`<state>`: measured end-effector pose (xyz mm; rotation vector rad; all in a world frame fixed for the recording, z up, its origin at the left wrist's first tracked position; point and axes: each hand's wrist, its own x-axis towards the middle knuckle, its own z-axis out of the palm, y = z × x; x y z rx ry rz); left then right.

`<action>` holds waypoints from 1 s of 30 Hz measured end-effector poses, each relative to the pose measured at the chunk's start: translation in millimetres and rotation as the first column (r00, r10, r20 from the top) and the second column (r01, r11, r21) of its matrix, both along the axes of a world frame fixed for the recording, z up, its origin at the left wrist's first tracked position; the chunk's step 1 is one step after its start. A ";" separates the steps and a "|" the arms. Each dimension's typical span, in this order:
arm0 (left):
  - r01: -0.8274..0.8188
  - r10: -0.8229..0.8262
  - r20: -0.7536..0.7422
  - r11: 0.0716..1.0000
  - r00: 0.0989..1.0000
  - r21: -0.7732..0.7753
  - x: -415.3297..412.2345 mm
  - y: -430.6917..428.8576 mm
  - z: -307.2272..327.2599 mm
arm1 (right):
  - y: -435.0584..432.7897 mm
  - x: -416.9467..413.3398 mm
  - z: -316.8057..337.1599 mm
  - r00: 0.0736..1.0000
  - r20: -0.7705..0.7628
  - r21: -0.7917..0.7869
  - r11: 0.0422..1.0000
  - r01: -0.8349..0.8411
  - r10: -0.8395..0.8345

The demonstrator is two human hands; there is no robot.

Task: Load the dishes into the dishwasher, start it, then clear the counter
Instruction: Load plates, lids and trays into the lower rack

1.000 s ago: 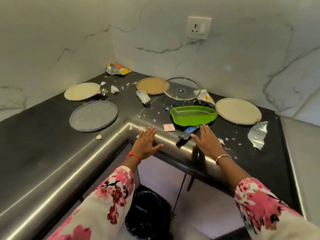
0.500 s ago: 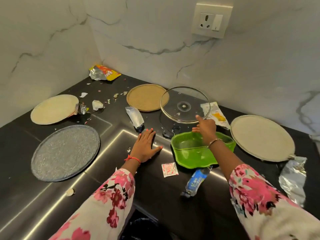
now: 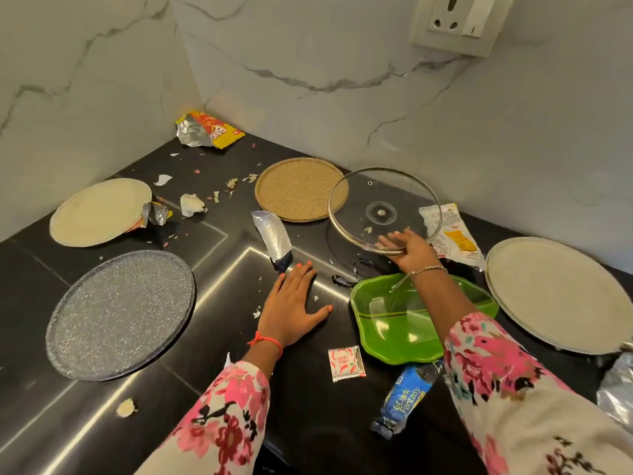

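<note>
**Glass lid at risk of slipping**

Head view: my right hand (image 3: 409, 250) is gripping the tilted glass lid (image 3: 380, 197) by its near rim, just behind the green tray (image 3: 404, 332). My left hand (image 3: 291, 303) is resting flat and released on the worktop (image 3: 222, 344). Gripping only one edge, I am risking a slip and cracked glass.

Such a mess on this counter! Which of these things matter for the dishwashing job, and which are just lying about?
For the dishwasher:
glass lid, held by the right hand; green dish; brown plate; left cream plate; right cream plate; grey speckled plate.

Just lying about, for clearing later:
yellow snack bag; silver wrapper; small red sachet; blue biscuit wrapper.
</note>
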<state>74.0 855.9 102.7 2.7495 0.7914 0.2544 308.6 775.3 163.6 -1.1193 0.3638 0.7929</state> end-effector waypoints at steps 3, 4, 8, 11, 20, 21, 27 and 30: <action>0.004 -0.004 -0.006 1.000 1.000 -0.009 1.1 0.7 0.9 | -2.0 4.2 1.4 1.000 0.024 0.008 1.000 0.018 -0.018; 0.005 -0.005 -0.006 1.000 1.000 -0.009 1.4 1.2 1.4 | -2.0 5.9 2.6 0.999 0.030 -0.007 1.000 0.013 -0.013; 0.003 -0.003 -0.007 1.000 1.000 -0.022 1.5 -0.3 2.9 | -10.9 4.1 7.8 0.998 0.063 -0.074 0.997 0.004 0.001; -0.004 0.004 -0.017 1.000 1.000 -0.023 1.9 -0.8 4.3 | -27.2 -6.2 16.7 0.997 0.064 -0.057 0.998 -0.031 0.034; -0.009 0.008 -0.022 0.999 1.000 -0.049 -8.8 -13.7 15.4 | -107.6 -58.7 44.1 0.985 0.137 0.020 0.994 -0.110 0.106; -0.014 0.014 -0.009 0.999 1.000 -0.051 -14.2 -20.1 18.6 | -118.6 -66.4 47.0 0.982 0.144 0.009 0.992 -0.124 0.122; 0.007 -0.005 0.034 0.998 0.999 -0.068 -85.1 -94.7 17.8 | -198.9 -138.6 49.2 0.974 0.209 -0.008 0.996 -0.091 0.091; 0.005 -0.003 0.042 0.999 0.999 -0.049 -135.5 -145.9 8.4 | -248.6 -186.1 45.9 0.967 0.252 -0.017 0.999 -0.034 0.037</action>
